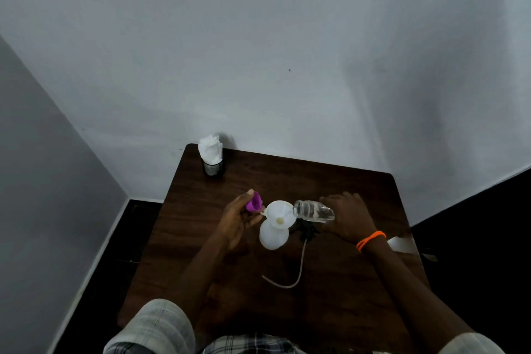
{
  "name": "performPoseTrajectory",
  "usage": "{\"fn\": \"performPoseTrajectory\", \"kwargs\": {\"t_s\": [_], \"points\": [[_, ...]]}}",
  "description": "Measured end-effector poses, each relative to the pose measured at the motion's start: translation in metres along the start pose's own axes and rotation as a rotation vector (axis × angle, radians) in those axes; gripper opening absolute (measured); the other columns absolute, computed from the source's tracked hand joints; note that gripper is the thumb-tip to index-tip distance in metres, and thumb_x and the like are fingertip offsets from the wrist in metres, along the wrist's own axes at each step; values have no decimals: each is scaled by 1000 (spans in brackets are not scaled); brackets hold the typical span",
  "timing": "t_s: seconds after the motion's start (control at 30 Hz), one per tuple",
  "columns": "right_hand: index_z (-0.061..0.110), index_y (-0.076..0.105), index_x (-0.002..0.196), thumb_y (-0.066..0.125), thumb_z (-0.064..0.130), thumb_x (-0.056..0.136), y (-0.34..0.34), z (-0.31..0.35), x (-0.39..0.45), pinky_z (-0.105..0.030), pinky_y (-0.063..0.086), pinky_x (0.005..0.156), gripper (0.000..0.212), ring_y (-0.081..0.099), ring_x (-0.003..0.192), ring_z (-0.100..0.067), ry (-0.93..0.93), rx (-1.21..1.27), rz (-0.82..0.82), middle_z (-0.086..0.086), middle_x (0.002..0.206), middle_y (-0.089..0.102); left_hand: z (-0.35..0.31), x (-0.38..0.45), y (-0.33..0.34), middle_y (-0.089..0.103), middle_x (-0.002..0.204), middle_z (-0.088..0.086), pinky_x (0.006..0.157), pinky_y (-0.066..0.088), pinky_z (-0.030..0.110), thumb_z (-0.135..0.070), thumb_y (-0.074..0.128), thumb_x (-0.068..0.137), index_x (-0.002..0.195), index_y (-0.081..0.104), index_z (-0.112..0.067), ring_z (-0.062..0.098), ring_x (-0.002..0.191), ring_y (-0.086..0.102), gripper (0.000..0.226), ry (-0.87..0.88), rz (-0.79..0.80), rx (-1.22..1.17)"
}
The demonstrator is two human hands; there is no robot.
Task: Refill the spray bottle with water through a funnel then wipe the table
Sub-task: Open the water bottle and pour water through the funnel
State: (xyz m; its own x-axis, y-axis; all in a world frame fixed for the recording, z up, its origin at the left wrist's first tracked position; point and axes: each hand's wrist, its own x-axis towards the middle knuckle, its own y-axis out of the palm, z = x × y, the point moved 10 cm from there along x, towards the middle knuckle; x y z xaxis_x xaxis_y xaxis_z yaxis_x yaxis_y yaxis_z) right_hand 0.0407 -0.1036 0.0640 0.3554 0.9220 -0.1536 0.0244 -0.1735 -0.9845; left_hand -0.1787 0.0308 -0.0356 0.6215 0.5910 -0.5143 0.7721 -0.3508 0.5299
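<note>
The brown tabletop (330,282) holds a white bottle (273,236) near its middle. A white funnel (279,214) sits in the bottle's top. The right hand (346,220) grips a tipped clear jar (313,211) at the funnel's rim. The left hand (238,220) holds a purple cap (253,202).

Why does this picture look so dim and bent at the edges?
Head view: lighting is low, so the dark table swallows detail; the white funnel and tissues stand out brightly; the wide-angle lens bends wall and floor lines; the clear bottle looks slightly soft.
</note>
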Motion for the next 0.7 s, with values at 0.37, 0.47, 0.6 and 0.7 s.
{"fn": "performPoseTrajectory", "kwargs": {"t_s": [0.37, 0.47, 0.6, 0.7], "points": [[32, 61, 135, 68, 64, 71, -5, 1, -3, -37, 37, 90, 73, 60, 109, -23, 6, -13, 5, 7, 131, 67, -1, -2, 0, 72, 119, 21, 87, 60, 38, -42, 72, 85, 123, 66, -4, 30, 106, 72, 54, 8, 16, 28], [31, 61, 136, 69, 61, 70, -8, 1, -3, -38, 38, 90, 73, 60, 109, -24, 7, -18, 3, 6, 131, 68, -1, -3, 1, 71, 119, 22, 88, 59, 40, -42, 73, 83, 123, 66, -5, 30, 105, 72, 55, 5, 13, 17], [31, 58, 138, 66, 59, 72, -12, 2, -4, -37, 36, 91, 73, 58, 112, -23, 2, -31, 6, 5, 133, 66, -2, -5, 1, 70, 120, 22, 88, 59, 40, -38, 70, 87, 122, 65, -6, 32, 107, 71, 48, 6, 17, 17], [31, 59, 139, 68, 58, 72, -14, 3, -4, -38, 37, 91, 73, 58, 111, -24, 2, -34, 2, 5, 133, 66, -1, -7, 1, 70, 121, 22, 89, 59, 40, -37, 68, 90, 120, 66, -6, 33, 108, 70, 42, -3, 17, 16]]}}
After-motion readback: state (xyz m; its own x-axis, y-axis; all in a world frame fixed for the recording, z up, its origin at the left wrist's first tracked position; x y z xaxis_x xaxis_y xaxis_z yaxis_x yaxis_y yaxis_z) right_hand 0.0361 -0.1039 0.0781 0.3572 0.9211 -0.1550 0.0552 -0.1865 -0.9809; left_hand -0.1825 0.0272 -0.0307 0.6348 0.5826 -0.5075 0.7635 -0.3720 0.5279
